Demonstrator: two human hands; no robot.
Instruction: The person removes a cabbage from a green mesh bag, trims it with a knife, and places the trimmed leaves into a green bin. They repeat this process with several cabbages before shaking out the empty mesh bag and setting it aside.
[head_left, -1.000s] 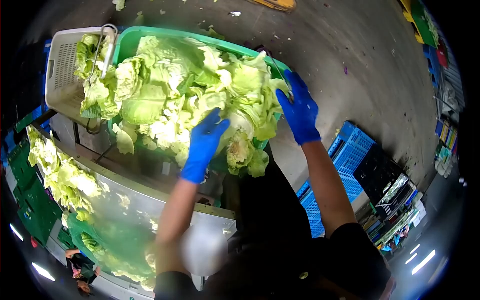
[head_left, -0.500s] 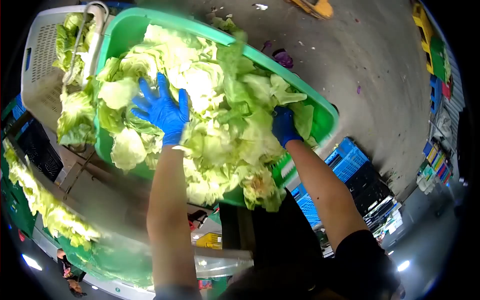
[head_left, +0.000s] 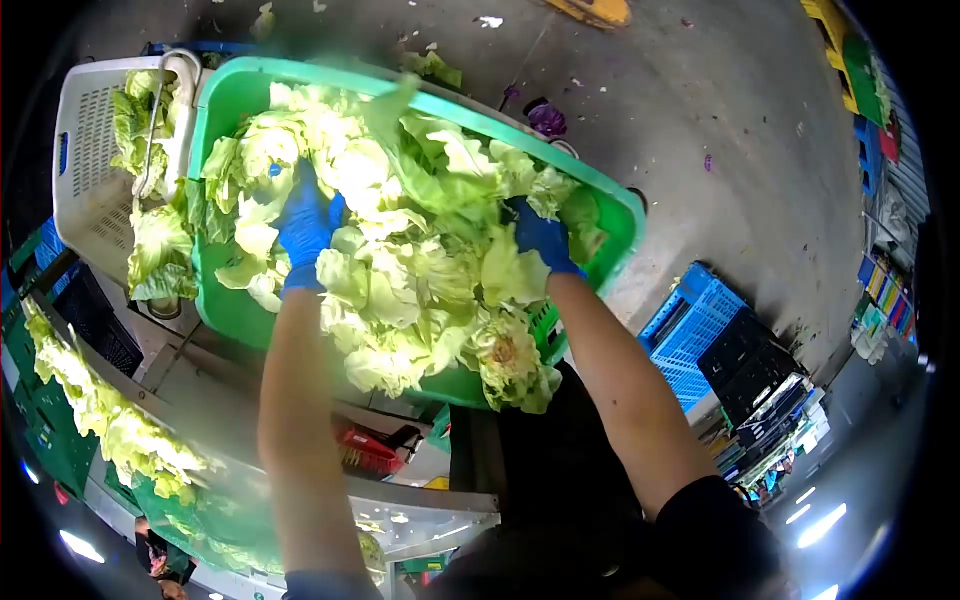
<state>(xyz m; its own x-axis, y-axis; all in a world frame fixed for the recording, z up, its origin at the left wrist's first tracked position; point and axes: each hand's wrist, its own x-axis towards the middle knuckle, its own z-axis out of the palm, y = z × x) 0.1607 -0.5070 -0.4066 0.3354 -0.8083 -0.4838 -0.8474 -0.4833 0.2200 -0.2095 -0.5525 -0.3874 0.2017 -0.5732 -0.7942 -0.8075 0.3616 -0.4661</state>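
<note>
A green tub (head_left: 625,225) is heaped with pale green lettuce leaves (head_left: 400,290), some loose and some in clumps. My left hand (head_left: 308,228), in a blue glove, is pushed into the leaves on the left side. Its thumb stands apart, one fingertip shows past a leaf, and leaves between cover the other fingers; it grips leaves there. On the right side of the heap, my gloved right hand (head_left: 543,238) is closed around leaves near the tub's wall, its fingertips hidden. A browned lettuce clump (head_left: 505,350) overhangs the near rim.
Left of the tub is a white perforated basket (head_left: 95,150) with leaves and a metal hook. A curved metal edge (head_left: 120,385) holds more leaves, lower left. Blue crates (head_left: 690,330) and black crates (head_left: 750,365) stand right. Purple scraps (head_left: 546,118) litter the floor.
My left hand went from spread on top of the leaves to dug in among them. My right hand stays in the leaves, which are shifted and bunched. The whole view has shifted slightly.
</note>
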